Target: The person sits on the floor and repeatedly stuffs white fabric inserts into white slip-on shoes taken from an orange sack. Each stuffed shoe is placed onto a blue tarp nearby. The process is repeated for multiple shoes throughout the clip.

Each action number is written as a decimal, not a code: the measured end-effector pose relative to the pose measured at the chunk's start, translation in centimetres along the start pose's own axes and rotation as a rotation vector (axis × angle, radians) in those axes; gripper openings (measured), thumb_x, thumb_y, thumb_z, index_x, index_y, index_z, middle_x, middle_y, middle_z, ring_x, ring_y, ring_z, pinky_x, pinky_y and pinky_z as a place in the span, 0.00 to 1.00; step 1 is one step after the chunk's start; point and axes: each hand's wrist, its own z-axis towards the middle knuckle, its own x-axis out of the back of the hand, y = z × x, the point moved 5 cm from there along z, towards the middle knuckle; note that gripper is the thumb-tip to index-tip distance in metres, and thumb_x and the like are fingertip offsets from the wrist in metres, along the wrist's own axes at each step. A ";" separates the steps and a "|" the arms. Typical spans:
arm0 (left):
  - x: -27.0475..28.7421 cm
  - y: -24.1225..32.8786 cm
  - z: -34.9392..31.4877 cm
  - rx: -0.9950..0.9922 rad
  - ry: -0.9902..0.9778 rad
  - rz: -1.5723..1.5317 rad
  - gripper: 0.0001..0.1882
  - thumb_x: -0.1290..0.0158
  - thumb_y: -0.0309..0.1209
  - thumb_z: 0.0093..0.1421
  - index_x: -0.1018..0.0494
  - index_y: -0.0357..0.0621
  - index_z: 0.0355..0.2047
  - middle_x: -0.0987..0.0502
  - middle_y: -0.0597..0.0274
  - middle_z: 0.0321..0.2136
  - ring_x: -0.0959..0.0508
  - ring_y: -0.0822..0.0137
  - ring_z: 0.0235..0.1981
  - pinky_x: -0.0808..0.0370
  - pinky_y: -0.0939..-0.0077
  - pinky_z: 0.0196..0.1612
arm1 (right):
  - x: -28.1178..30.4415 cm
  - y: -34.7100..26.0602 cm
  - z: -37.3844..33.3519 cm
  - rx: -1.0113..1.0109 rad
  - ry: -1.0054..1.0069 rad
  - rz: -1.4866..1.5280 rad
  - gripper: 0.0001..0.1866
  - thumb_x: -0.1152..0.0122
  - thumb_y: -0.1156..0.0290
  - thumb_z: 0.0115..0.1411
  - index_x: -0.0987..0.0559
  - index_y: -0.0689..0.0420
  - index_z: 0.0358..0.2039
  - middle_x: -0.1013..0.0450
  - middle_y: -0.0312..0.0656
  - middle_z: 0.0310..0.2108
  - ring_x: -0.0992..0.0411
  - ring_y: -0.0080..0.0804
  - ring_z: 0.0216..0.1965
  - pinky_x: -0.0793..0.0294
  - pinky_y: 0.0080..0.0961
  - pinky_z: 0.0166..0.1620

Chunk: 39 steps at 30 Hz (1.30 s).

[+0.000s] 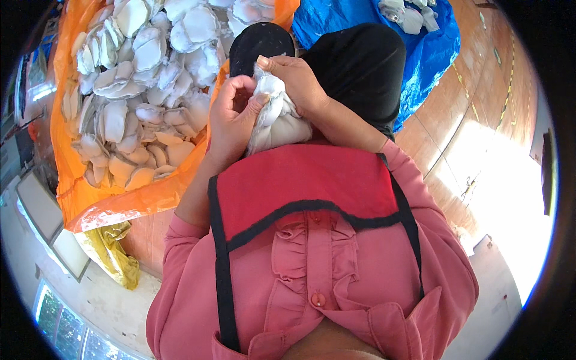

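On brown tiles (429, 144), sunlight (501, 186) and blue plastic (429, 63)

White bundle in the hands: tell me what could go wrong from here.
The white bundle might slip, as the left hand and right hand seem to grip it mainly with the fingers. The left forearm, close to the orange sheet, could snag its edge and perhaps disturb the white pads heaped on it.

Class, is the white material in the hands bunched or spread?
Bunched: white material shows folds between the left hand and right hand.
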 end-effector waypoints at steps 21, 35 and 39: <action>-0.1 1.2 1.1 -0.187 -0.191 0.819 0.11 0.43 0.24 0.49 0.33 0.43 0.31 0.34 0.59 0.21 0.32 0.59 0.23 0.35 0.64 0.28 | 1.7 1.9 0.9 0.067 0.181 -0.336 0.17 0.33 0.61 0.59 0.16 0.66 0.28 0.23 0.38 0.23 0.31 0.20 0.24 0.29 0.25 0.30; -0.3 3.1 -0.5 -0.118 -0.104 0.864 0.15 0.37 0.33 0.52 0.29 0.40 0.34 0.27 0.55 0.28 0.25 0.57 0.30 0.29 0.61 0.32 | 0.0 -0.2 -0.4 0.340 0.128 -0.691 0.19 0.36 0.54 0.59 0.15 0.60 0.28 0.22 0.49 0.25 0.25 0.35 0.23 0.27 0.32 0.31; 0.0 3.7 -0.1 -0.208 0.001 0.992 0.18 0.35 0.35 0.49 0.28 0.39 0.35 0.27 0.53 0.28 0.25 0.58 0.29 0.28 0.66 0.34 | -0.9 -1.2 -0.3 0.479 0.143 -0.845 0.21 0.39 0.52 0.58 0.16 0.59 0.27 0.23 0.51 0.26 0.24 0.47 0.26 0.27 0.37 0.32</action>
